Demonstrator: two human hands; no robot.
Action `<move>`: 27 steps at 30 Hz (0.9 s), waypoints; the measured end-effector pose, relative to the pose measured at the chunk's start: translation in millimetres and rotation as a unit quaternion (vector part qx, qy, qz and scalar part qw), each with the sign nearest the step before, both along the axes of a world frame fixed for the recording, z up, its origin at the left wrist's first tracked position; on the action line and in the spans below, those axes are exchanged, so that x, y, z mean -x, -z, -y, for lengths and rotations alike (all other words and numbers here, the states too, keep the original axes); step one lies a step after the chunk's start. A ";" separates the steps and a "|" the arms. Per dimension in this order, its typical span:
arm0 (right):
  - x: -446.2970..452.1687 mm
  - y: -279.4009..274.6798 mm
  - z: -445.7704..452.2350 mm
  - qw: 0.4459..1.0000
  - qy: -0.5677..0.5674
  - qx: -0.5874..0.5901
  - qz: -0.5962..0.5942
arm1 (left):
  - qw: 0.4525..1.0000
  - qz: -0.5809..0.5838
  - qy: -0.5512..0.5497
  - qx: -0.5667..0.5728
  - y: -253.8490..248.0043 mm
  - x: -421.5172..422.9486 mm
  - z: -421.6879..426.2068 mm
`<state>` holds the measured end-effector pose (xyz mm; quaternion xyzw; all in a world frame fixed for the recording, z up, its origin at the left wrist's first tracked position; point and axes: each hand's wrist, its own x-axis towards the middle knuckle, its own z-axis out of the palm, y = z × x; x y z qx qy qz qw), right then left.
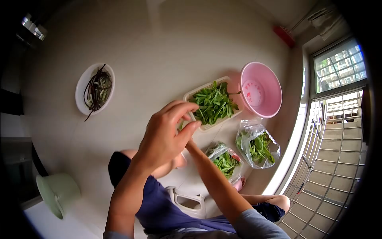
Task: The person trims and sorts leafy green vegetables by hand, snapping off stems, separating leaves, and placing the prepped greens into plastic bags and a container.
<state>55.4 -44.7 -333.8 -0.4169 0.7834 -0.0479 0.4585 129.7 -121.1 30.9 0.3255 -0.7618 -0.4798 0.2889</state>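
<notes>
My left hand (164,130) is raised in front of me, its thumb and fingers pinched round a short pale stem (192,116). Behind it, my right forearm reaches up and inward; that hand (187,139) is mostly covered, so its fingers do not show. Just beyond the hands, green leafy vegetables (214,102) are heaped in a cream woven basket (207,126). Two clear plastic bags with more greens lie to the right, one nearer me (226,162) and one farther right (258,146).
A pink basin (271,89) stands behind the basket. At the left, a white oval bowl (80,89) holds dark, thin stems (97,89). A pale green bucket (65,193) is at the lower left. A white stool (191,201) sits by my legs. A barred window (338,69) lines the right.
</notes>
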 end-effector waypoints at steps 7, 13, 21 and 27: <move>-8.9 16.5 10.2 0.996 0.070 -0.044 -0.022 | 0.998 0.027 -0.006 -0.060 -16.4 6.1 15.4; 16.3 -68.8 -17.2 0.962 0.123 0.242 0.018 | 0.999 0.015 0.001 -0.034 -17.1 14.0 8.9; 103.4 -81.6 -37.8 0.950 0.180 0.244 -0.079 | 1.000 -0.007 0.010 -0.006 -13.0 18.5 -2.8; 129.8 -34.8 -41.0 0.752 0.614 0.079 0.224 | 1.000 -0.008 0.009 0.015 -11.2 15.7 -2.2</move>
